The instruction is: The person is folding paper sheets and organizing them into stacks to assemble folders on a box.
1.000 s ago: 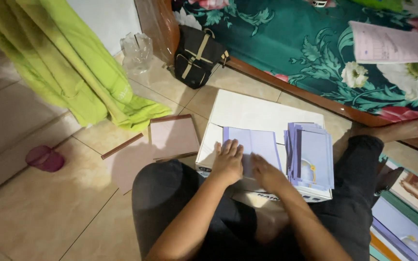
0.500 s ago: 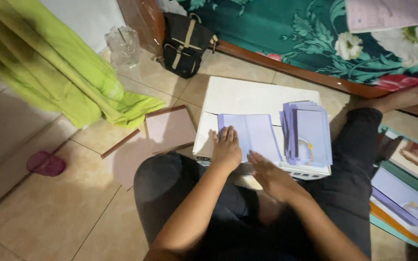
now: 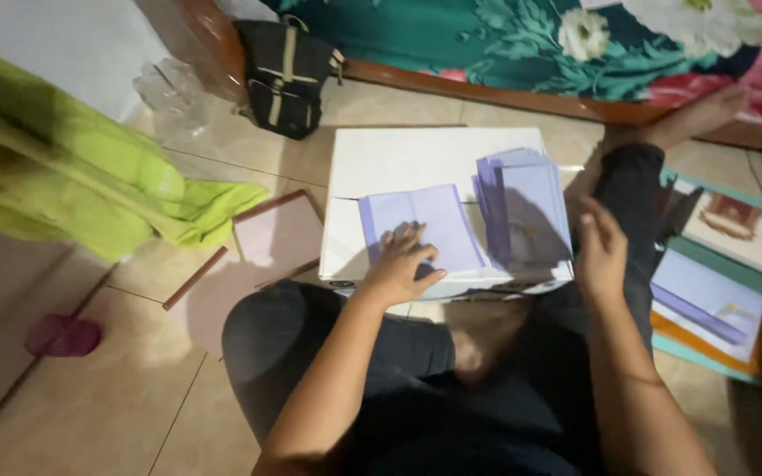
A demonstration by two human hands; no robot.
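I sit cross-legged on a tiled floor with a white box (image 3: 416, 159) in front of my knees. A pale purple folded sheet (image 3: 429, 220) lies on its lid, and my left hand (image 3: 399, 269) rests flat on the sheet's near edge, fingers spread. To its right stands a stack of similar purple sheets (image 3: 526, 207). My right hand (image 3: 601, 256) hovers open beside the box's right end, over my knee, holding nothing.
A yellow-green cloth (image 3: 90, 189) lies at left, with a pink board (image 3: 280, 238) beside the box and a pink sandal (image 3: 63, 337). A black bag (image 3: 288, 75) leans against a bed with a floral cover (image 3: 522, 40). Trays of purple sheets (image 3: 707, 295) sit at right.
My right hand has left the box's front edge and swung out to the right, over my knee. The left hand stays on the purple sheet. The view has shifted closer.
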